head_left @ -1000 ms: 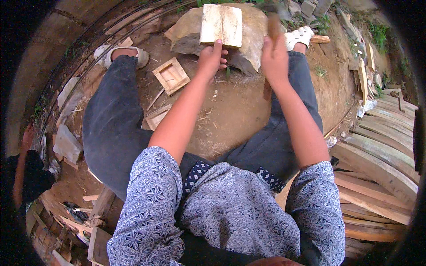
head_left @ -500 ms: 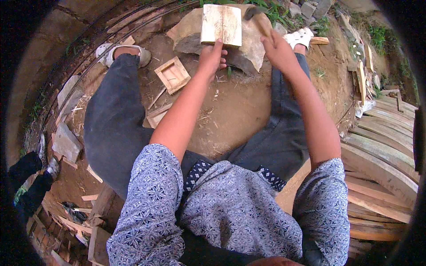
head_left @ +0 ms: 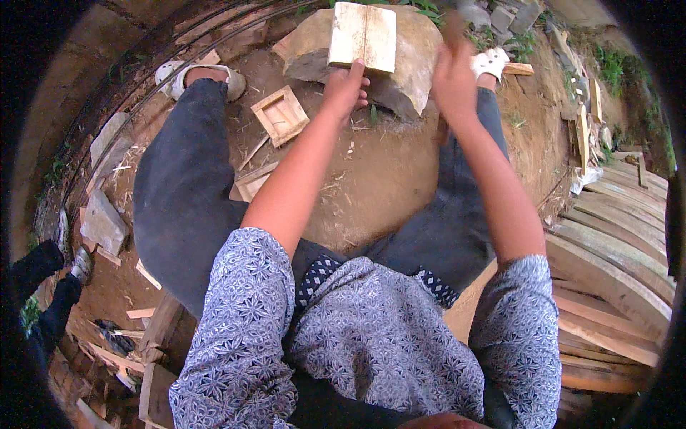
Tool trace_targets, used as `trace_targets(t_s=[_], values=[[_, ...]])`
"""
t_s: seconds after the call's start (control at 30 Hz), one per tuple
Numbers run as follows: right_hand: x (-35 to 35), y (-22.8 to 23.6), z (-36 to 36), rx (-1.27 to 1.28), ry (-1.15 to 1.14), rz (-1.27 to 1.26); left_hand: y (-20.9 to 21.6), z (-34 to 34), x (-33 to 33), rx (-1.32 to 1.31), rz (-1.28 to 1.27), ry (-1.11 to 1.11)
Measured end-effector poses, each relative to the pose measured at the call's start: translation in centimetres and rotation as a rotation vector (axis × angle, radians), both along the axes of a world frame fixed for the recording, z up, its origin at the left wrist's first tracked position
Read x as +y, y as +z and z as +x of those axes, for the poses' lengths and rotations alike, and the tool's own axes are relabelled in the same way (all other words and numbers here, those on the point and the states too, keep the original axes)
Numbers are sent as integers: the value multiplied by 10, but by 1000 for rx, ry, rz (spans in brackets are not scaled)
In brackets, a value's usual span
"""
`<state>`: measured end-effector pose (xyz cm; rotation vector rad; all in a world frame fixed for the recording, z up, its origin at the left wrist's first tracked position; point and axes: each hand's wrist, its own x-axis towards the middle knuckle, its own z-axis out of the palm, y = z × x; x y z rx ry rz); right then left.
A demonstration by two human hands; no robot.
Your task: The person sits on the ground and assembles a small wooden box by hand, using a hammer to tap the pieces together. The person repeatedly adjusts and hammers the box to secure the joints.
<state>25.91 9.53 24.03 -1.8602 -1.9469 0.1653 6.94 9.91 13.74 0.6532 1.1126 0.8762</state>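
My left hand (head_left: 346,91) is closed on the near edge of a flat wooden block (head_left: 363,39), thumb on top and fingers under it. A dark line runs down the middle of its pale face. The block rests on a large tan rock (head_left: 307,53) between my feet. To the right, my right hand (head_left: 455,82) is raised beside the rock, closed round the wooden handle of a hammer (head_left: 453,32). Motion smears the hammer, and its head cannot be made out. A square wooden frame (head_left: 280,116) lies on the dirt left of my left forearm.
A second wooden frame (head_left: 256,182) lies partly behind my left forearm. Long planks (head_left: 607,261) are stacked at the right. Grey stones (head_left: 104,223) and wood scraps lie at the left, where another person's legs (head_left: 53,300) show. Black cables (head_left: 153,93) curve along the upper left.
My right hand has lifted the hammer away from the rock, up and slightly right, and it is now blurred. The left hand still holds the block, with the view shifted slightly.
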Motion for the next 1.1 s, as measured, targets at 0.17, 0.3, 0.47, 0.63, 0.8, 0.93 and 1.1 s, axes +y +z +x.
trace_targets(t_s=[0.17,0.3,0.47,0.63,0.8,0.93,1.1], values=[[-1,7,10,19,14,-302,-7,-6,1,-13,-7,9],[-22,16,-30,445,-115,169,-5,-6,1,4,-15,14],[10,9,6,-12,-67,-419,-9,-11,6,-14,-9,-8],[-6,4,-9,185,-88,166,-4,-4,3,-19,-41,-2],[7,20,2,-27,48,-288,-8,-11,5,-75,-29,2],[-9,2,-19,224,-94,308,-11,-5,4,-72,-39,-6],[-4,7,21,207,-6,-284,-5,-10,6,-93,-65,6]])
